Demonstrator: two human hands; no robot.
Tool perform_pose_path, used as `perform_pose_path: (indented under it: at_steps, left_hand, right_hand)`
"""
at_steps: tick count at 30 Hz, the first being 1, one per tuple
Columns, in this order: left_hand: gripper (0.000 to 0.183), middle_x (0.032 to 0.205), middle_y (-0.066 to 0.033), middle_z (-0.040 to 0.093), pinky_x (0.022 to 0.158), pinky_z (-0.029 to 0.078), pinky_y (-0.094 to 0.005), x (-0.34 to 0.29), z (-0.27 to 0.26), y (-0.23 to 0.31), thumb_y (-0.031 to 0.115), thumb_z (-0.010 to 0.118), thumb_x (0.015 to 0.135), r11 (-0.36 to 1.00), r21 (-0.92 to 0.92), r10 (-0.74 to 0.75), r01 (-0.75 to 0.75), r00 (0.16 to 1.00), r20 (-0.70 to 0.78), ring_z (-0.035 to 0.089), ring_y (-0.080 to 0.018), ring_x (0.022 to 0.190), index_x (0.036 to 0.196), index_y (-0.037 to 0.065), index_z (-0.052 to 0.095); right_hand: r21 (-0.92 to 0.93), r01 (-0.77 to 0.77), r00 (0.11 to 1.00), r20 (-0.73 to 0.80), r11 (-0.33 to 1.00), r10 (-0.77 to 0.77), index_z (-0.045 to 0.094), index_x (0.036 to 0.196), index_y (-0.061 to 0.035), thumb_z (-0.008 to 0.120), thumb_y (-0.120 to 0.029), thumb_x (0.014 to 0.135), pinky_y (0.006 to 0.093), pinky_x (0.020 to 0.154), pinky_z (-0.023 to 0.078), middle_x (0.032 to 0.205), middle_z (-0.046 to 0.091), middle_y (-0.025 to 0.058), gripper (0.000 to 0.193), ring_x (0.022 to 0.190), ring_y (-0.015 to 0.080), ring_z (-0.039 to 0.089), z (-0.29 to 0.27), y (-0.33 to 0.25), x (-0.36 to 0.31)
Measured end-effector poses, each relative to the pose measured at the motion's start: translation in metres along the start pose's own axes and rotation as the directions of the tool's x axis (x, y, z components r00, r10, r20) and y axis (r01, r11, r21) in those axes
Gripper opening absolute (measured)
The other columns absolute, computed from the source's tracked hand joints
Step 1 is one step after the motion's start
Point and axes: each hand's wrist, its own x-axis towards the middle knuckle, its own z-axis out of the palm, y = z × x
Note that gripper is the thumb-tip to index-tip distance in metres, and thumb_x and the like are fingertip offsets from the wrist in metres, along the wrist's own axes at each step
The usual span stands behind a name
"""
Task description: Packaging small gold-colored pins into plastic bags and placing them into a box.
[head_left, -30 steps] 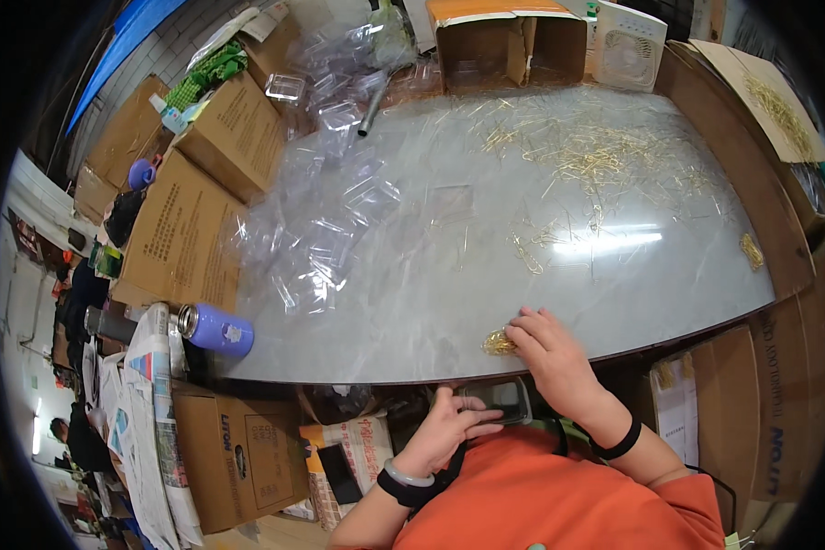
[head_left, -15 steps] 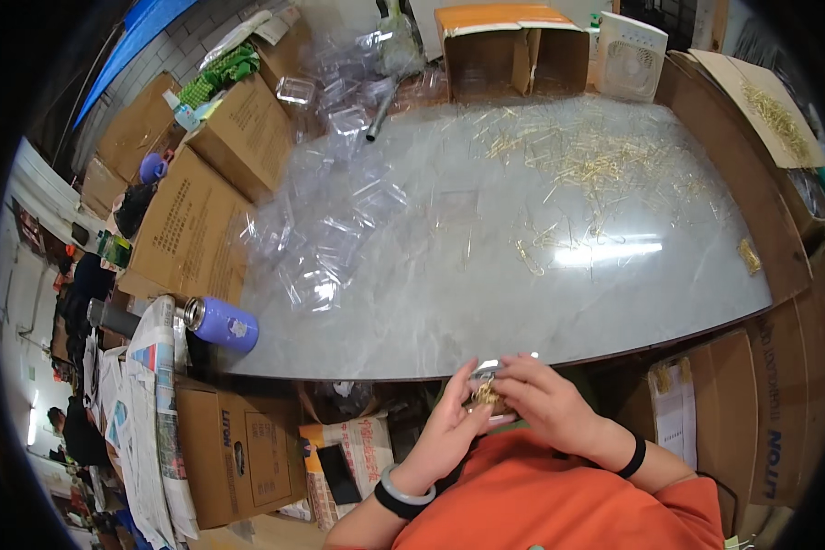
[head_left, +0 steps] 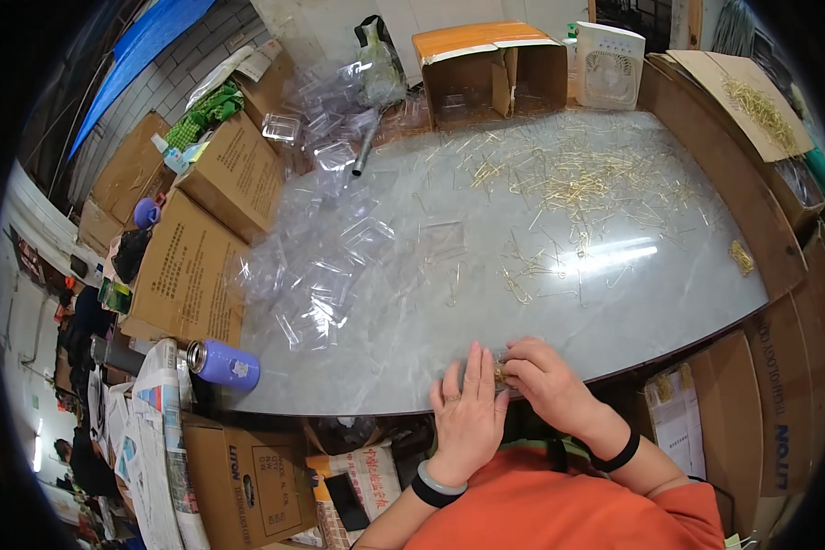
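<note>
My left hand lies over the table's front edge with its fingers stretched out flat, close against my right hand. The curled fingers of my right hand are closed at a small bundle of gold wire hooks, partly hidden between the two hands. A clear plastic box around the bundle is hard to make out. Farther off, many loose gold wire hooks lie scattered over the grey tabletop. Clear plastic boxes are heaped on the left, and a single clear plastic box lies near the middle.
On the left edge a purple bottle lies on its side near cardboard boxes. An orange-topped carton and a white fan stand at the back. Cardboard walls the right side; a dark tube lies among the plastic boxes.
Both hands have gone from just before the table edge onto it. My left hand, earlier curled around a clear box with gold hooks, now has its fingers straight. The whole view has shifted.
</note>
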Motion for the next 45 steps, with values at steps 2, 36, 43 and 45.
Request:
perform_pose_path:
  at_steps: [2,36,43,45]
  left_hand:
    - [0.066,0.161,-0.0232,0.030,0.117,0.015,-0.0653,0.003,0.003,-0.004,0.026,0.061,0.098,0.999,0.000,0.036,-0.036,0.999,0.034,0.029,-0.0427,0.146,0.151,-0.007,0.038]
    - [0.061,0.139,-0.0206,0.044,0.119,0.027,-0.0611,0.039,0.021,-0.017,0.038,0.070,0.093,0.944,-0.231,0.224,-0.235,0.972,-0.071,0.039,-0.0413,0.135,0.133,-0.003,0.048]
    - [0.060,0.137,-0.0199,0.045,0.120,0.027,-0.0614,0.040,0.019,-0.017,0.032,0.073,0.092,0.936,-0.276,0.206,-0.218,0.976,-0.074,0.042,-0.0401,0.133,0.135,-0.001,0.047]
    - [0.060,0.136,-0.0199,0.045,0.119,0.026,-0.0617,0.040,0.020,-0.017,0.032,0.073,0.091,0.935,-0.284,0.199,-0.212,0.977,-0.075,0.042,-0.0401,0.132,0.135,-0.001,0.048]
  right_hand:
    - [0.042,0.045,0.994,0.096,0.998,-0.049,0.062,0.105,0.0000,0.071,0.000,0.086,0.0447,0.094,0.052,0.114,0.060,0.0154,0.021,0.112,0.0377,0.059,-0.008,0.005,0.003]
    - [-0.122,-0.246,0.968,0.021,0.962,0.250,0.059,0.094,-0.0008,0.066,-0.001,0.088,0.0458,0.082,0.050,0.093,0.062,0.0155,0.009,0.094,0.0380,0.060,-0.034,0.033,0.016]
    - [-0.074,-0.383,0.923,-0.068,0.921,0.378,0.061,0.098,-0.0023,0.063,0.004,0.088,0.0439,0.074,0.051,0.092,0.064,0.0153,0.013,0.088,0.0370,0.062,-0.037,0.010,0.011]
    - [-0.041,-0.415,0.905,-0.124,0.909,0.408,0.063,0.103,-0.0031,0.063,0.004,0.088,0.0431,0.073,0.052,0.092,0.065,0.0152,0.016,0.087,0.0362,0.062,-0.026,0.004,0.012]
